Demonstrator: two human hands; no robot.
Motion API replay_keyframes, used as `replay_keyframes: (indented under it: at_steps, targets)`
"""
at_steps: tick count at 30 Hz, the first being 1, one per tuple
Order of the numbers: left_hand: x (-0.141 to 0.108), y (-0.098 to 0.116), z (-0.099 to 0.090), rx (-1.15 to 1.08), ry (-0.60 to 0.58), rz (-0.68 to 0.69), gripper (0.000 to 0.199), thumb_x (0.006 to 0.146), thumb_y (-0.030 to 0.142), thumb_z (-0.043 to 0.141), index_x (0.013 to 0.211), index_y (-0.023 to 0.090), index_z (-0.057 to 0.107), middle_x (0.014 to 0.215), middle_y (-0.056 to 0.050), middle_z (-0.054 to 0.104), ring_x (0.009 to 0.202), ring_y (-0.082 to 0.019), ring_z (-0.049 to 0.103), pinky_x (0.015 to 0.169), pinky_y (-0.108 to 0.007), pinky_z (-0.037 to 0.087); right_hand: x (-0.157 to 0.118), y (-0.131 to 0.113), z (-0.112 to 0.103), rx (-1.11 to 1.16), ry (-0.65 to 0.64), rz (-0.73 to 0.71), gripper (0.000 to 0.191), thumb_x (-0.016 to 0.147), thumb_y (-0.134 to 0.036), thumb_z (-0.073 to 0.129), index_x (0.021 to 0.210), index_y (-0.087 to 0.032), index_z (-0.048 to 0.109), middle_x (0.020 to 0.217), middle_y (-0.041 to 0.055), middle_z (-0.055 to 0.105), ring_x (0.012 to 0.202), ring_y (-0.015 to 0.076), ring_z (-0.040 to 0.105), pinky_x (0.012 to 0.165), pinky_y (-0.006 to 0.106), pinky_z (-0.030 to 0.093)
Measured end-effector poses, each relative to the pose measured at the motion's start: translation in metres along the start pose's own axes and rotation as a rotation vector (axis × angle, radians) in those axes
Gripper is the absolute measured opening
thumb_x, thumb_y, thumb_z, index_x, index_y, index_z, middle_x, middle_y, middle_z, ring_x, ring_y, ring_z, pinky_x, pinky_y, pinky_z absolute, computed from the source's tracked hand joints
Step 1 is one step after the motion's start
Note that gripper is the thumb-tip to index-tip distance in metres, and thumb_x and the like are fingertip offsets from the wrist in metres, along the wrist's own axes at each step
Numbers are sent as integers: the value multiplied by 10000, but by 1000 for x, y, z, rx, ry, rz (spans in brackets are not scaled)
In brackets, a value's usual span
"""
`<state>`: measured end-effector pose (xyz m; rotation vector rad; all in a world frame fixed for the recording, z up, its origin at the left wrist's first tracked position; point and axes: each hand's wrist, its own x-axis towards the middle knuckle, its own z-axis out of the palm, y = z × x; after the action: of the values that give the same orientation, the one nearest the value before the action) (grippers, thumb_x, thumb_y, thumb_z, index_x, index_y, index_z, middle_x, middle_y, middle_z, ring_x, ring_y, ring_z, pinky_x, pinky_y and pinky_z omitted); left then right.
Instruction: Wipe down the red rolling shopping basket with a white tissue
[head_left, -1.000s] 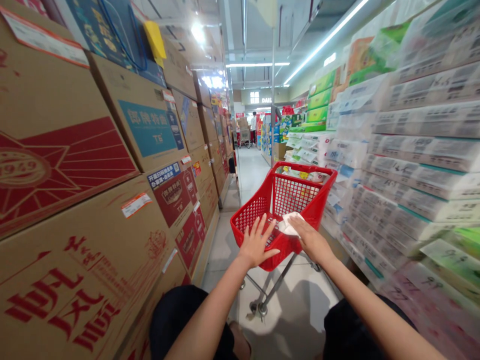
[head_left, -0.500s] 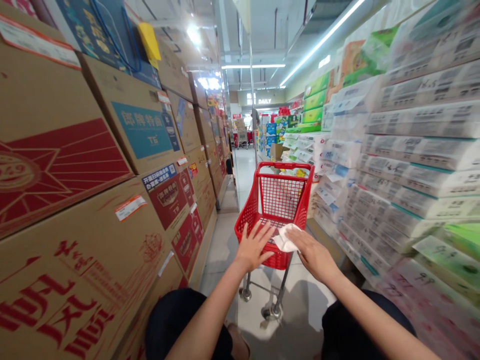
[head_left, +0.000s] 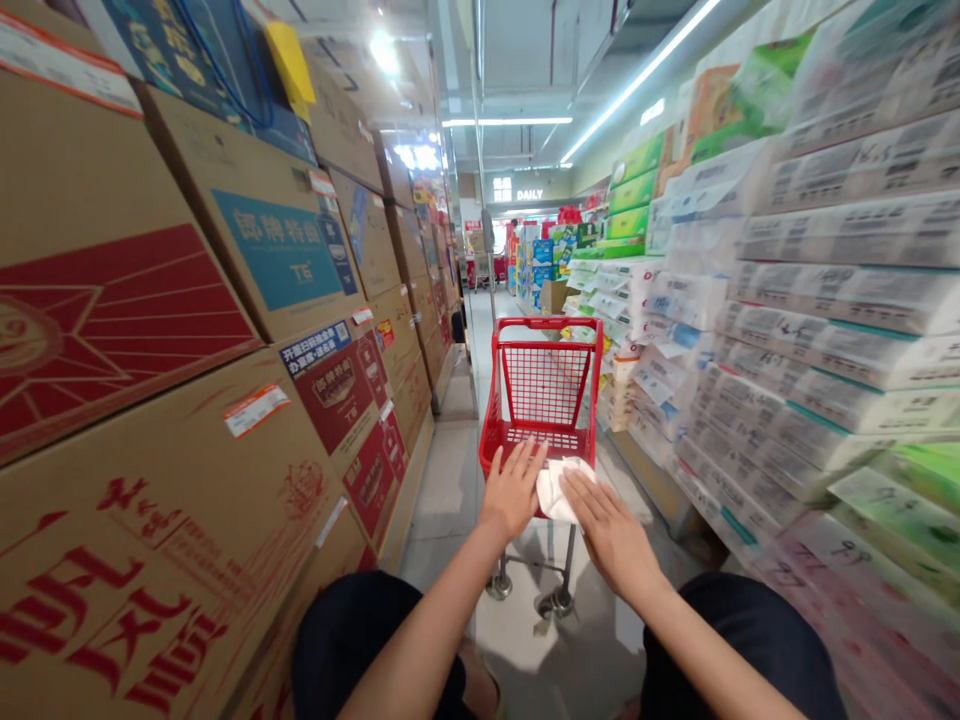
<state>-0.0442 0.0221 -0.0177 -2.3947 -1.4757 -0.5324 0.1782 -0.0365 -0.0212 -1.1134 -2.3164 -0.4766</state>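
A small red shopping cart (head_left: 547, 385) with a mesh basket and metal legs stands on the floor in front of me. My left hand (head_left: 511, 495) is at the cart's near edge, fingers spread and holding nothing. To its right, my right hand (head_left: 609, 530) has its fingers over a white cloth or tissue (head_left: 559, 490), pressed at the near rim of the basket. The left fingertips are close beside the white cloth. The thumb of my right hand is hidden.
Cardboard cartons (head_left: 285, 400) are stacked along the left, beside a mirrored pillar (head_left: 456, 300). Packs of tissue paper (head_left: 810, 330) are piled on the right. My bent knees (head_left: 367, 640) flank the forearms. Farther up the aisle are other carts (head_left: 481, 270).
The cart has turned to face me more squarely, its handle shifting left. My right hand and the white cloth have moved slightly left and down, closer to my left hand.
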Motion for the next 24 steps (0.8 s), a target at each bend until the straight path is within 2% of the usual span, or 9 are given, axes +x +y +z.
replay_keyframes:
  at_steps: [2,4,7,11,15,18,21,24]
  targets:
    - [-2,-13,-5,2,-6,53,782,1024,390,488,1662,316,41,1725,-24,176,1584,-229,194,1298,-508,126,-4,15,-4,-6,-9,16,844,864,8,414,1649,-223,206,1635,86,396,1514,233,370,1246,495,337]
    - [-2,-24,-9,11,-2,40,753,1017,422,518,1656,327,132,1723,-24,186,1590,-257,165,1296,-525,121,-7,33,-5,-5,-2,55,823,862,-16,435,1639,-217,251,1619,89,428,1504,241,389,1249,498,331]
    - [0,-25,-11,-14,-25,26,747,985,459,578,1636,350,229,1720,-21,202,1592,-310,133,1280,-583,126,-3,48,0,9,20,110,773,863,-43,457,1611,-190,334,1573,114,495,1478,260,432,1234,502,358]
    - [5,-2,-8,-75,-42,86,805,954,516,600,1639,336,216,1723,-46,175,1593,-315,132,1264,-639,83,22,37,16,24,17,124,648,879,-70,474,1524,-121,483,1487,164,583,1416,292,509,1213,507,393]
    - [4,15,-5,-102,3,150,893,952,558,550,1656,187,147,1722,-116,136,1601,-291,99,1279,-599,24,39,17,25,43,27,107,620,873,-77,489,1491,-93,519,1447,182,613,1391,305,531,1202,495,412]
    - [3,9,-3,-118,0,174,889,958,507,538,1654,142,124,1722,-121,126,1604,-261,86,1298,-523,82,34,23,20,66,29,82,663,870,-80,492,1531,-137,476,1467,152,603,1399,282,524,1212,492,399]
    - [5,-8,-6,-129,-21,126,884,941,427,569,1652,142,128,1726,-117,112,1602,-248,102,1294,-456,173,21,44,13,64,10,84,636,886,-96,488,1517,-172,494,1476,118,603,1391,260,535,1224,489,381]
    - [9,-18,-11,-104,-7,66,899,905,378,609,1651,178,149,1730,-99,111,1600,-265,112,1299,-476,145,11,60,11,27,18,150,586,890,-118,501,1474,-154,542,1444,135,627,1377,283,549,1210,500,397]
